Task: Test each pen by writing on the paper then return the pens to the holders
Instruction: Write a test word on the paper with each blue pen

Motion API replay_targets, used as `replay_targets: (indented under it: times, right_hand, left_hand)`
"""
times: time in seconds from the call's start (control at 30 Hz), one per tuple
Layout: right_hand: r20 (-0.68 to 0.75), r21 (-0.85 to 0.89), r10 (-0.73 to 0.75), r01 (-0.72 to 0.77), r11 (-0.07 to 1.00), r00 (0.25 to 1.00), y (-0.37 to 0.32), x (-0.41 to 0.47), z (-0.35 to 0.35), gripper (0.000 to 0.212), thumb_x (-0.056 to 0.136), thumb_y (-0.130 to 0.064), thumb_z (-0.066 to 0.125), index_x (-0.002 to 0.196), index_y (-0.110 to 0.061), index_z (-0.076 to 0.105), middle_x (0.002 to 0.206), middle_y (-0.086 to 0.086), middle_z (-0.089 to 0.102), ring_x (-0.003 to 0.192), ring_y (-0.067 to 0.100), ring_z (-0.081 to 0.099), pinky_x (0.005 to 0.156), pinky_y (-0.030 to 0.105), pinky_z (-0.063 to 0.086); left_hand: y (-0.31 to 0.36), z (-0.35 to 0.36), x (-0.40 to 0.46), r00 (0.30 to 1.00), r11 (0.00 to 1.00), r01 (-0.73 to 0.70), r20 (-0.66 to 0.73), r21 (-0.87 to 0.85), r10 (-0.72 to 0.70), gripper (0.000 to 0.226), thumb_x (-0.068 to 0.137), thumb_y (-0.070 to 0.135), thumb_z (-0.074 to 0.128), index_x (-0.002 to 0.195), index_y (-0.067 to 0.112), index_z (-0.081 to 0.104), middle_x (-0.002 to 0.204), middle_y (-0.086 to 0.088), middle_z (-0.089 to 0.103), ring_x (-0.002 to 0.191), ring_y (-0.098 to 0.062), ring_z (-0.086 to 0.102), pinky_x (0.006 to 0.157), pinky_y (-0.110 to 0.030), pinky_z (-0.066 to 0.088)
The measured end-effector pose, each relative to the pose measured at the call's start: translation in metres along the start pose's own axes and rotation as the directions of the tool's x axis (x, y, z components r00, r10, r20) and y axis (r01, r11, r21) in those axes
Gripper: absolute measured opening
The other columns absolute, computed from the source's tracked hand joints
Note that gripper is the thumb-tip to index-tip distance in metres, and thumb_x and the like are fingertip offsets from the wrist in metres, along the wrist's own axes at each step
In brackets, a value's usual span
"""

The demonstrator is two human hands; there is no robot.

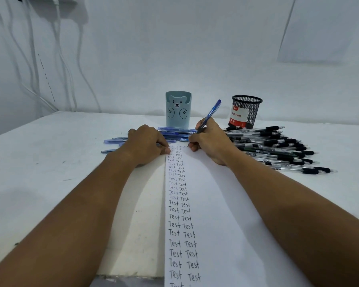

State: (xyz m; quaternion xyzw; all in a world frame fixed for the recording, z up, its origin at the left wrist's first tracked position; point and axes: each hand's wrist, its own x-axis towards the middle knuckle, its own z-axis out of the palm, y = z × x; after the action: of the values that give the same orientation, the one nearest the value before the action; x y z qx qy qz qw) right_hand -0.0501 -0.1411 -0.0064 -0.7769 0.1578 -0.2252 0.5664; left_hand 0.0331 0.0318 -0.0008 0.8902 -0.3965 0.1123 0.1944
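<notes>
My right hand (210, 141) grips a blue pen (211, 112), its tip down on the far end of the white paper (220, 204) beside a third "Test" column just begun. Two columns of "Test" run down the sheet's left side. My left hand (147, 145) rests on the paper's top left corner, fingers bent, thumb on the sheet. A light blue bear holder (178, 109) stands behind the hands, a black mesh holder (246, 111) with a "Ball Pens" label to its right. Blue pens (174, 132) lie before the bear holder; black pens (278, 148) are heaped at the right.
Everything sits on a white table (50, 162) against a white wall. White cables (60, 59) hang down the wall at the left. The table's front edge (131, 275) runs just under my forearms.
</notes>
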Motion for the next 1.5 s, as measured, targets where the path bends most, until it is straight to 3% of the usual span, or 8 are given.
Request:
replay_targets:
  times: [0.33, 0.47, 0.57, 0.7, 0.87, 1.0, 1.17, 1.5]
  right_hand:
    - [-0.018, -0.014, 0.002, -0.002, 1.000, 1.000, -0.001, -0.002, 0.001, 0.029, 0.086, 0.007, 0.060, 0.091, -0.014, 0.042, 0.076, 0.015, 0.059, 0.062, 0.025, 0.058, 0.059, 0.031, 0.051]
    - [-0.052, 0.190, 0.030, -0.019, 0.982, 0.998, -0.003, -0.001, -0.006, 0.031, 0.088, 0.009, 0.058, 0.092, -0.014, 0.038, 0.074, 0.015, 0.056, 0.062, 0.027, 0.056, 0.054, 0.034, 0.046]
    - [-0.106, 0.170, -0.011, 0.029, 0.985, 0.994, -0.007, 0.000, -0.013, 0.014, 0.096, -0.008, 0.056, 0.094, -0.015, 0.044, 0.080, 0.016, 0.061, 0.063, 0.023, 0.059, 0.056, 0.033, 0.048]
    - [-0.188, 0.179, -0.057, 0.091, 0.980, 0.981, -0.015, 0.003, -0.016, 0.037, 0.106, -0.039, 0.035, 0.083, -0.013, 0.048, 0.075, 0.010, 0.065, 0.067, 0.023, 0.062, 0.068, 0.039, 0.054]
    - [-0.227, 0.240, -0.062, 0.118, 0.964, 0.972, -0.024, 0.003, -0.019, 0.023, 0.106, -0.022, 0.035, 0.091, -0.012, 0.050, 0.076, 0.009, 0.060, 0.055, 0.019, 0.058, 0.050, 0.028, 0.048]
    - [-0.238, 0.210, -0.051, 0.102, 0.972, 0.970, -0.025, -0.001, -0.020, 0.019, 0.105, -0.035, 0.038, 0.105, -0.019, 0.047, 0.072, 0.004, 0.058, 0.051, 0.014, 0.047, 0.045, 0.023, 0.038]
    - [-0.248, 0.195, -0.092, 0.143, 0.970, 0.964, -0.024, -0.001, -0.019, 0.028, 0.106, -0.041, 0.034, 0.110, -0.018, 0.049, 0.065, 0.002, 0.055, 0.048, 0.014, 0.043, 0.050, 0.027, 0.036]
    - [-0.236, 0.125, -0.121, 0.154, 0.980, 0.964, -0.022, -0.001, -0.020, 0.030, 0.105, -0.040, 0.039, 0.104, -0.017, 0.058, 0.061, 0.000, 0.054, 0.049, 0.015, 0.042, 0.051, 0.030, 0.035]
  left_hand:
    - [0.001, -0.001, -0.001, 1.000, 1.000, 0.006, 0.005, -0.013, -0.006, 0.022, 0.084, 0.041, 0.070, 0.101, 0.028, 0.074, 0.112, 0.007, 0.069, 0.112, -0.019, 0.052, 0.097, -0.036, 0.031]
    - [0.002, -0.003, -0.002, 1.000, 1.000, 0.002, 0.013, -0.004, -0.002, 0.022, 0.084, 0.042, 0.070, 0.101, 0.029, 0.074, 0.112, 0.006, 0.069, 0.111, -0.019, 0.053, 0.098, -0.037, 0.034]
    - [0.003, -0.005, -0.002, 1.000, 1.000, 0.006, 0.023, 0.001, -0.006, 0.020, 0.084, 0.039, 0.071, 0.101, 0.029, 0.075, 0.112, 0.005, 0.069, 0.110, -0.021, 0.054, 0.098, -0.038, 0.035]
    - [-0.001, -0.013, -0.004, 0.998, 0.993, 0.004, -0.064, -0.117, -0.011, 0.012, 0.085, 0.011, 0.068, 0.090, 0.018, 0.077, 0.095, -0.001, 0.069, 0.093, -0.021, 0.059, 0.086, -0.031, 0.043]
    - [-0.002, -0.023, -0.008, 0.986, 0.992, 0.072, -0.141, -0.103, -0.087, 0.026, 0.086, -0.005, 0.051, 0.083, 0.009, 0.073, 0.087, -0.007, 0.065, 0.080, -0.019, 0.055, 0.076, -0.025, 0.042]
    - [-0.001, -0.022, -0.012, 0.989, 0.991, 0.122, -0.079, -0.055, -0.126, 0.019, 0.084, -0.001, 0.057, 0.083, 0.009, 0.072, 0.093, -0.013, 0.069, 0.088, -0.027, 0.062, 0.084, -0.036, 0.051]
    - [0.001, -0.021, -0.016, 0.987, 0.986, 0.158, -0.022, -0.053, -0.160, 0.002, 0.080, 0.010, 0.073, 0.080, 0.011, 0.072, 0.089, -0.011, 0.070, 0.083, -0.024, 0.062, 0.074, -0.028, 0.047]
    - [0.007, -0.020, -0.016, 0.983, 0.983, 0.184, 0.023, 0.012, -0.184, 0.017, 0.078, 0.023, 0.079, 0.087, 0.012, 0.069, 0.084, -0.003, 0.060, 0.079, -0.017, 0.053, 0.073, -0.025, 0.039]
